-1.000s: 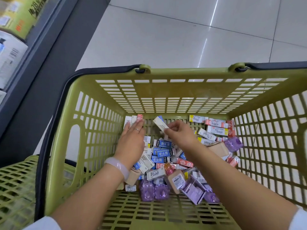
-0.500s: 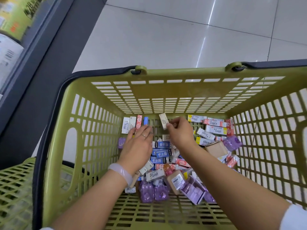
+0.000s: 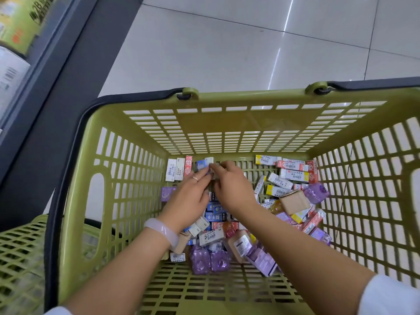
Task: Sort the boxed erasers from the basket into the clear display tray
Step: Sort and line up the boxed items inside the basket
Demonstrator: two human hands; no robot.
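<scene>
Both hands are deep inside the green slatted basket (image 3: 127, 178). My right hand (image 3: 231, 189) pinches a small white eraser box (image 3: 209, 160) at its fingertips, holding it upright against the far wall. It stands next to a blue box (image 3: 201, 164) in a row with a red box (image 3: 188, 168) and two white boxes (image 3: 175, 169). My left hand (image 3: 188, 198) lies flat with straight fingers, its tips touching the blue box. A heap of boxed erasers (image 3: 217, 215) covers the basket floor beneath both hands. I see no clear display tray.
More red, yellow and white boxes (image 3: 293, 175) lie at the far right of the basket, with a brown carton (image 3: 294, 201) and purple packs (image 3: 209, 261) nearer me. A second green basket (image 3: 20, 258) sits at the lower left beside a dark shelf base (image 3: 52, 92).
My right hand has carried the white box left and down to the row at the far wall. My left hand has slid forward until its fingertips reach the blue box.
</scene>
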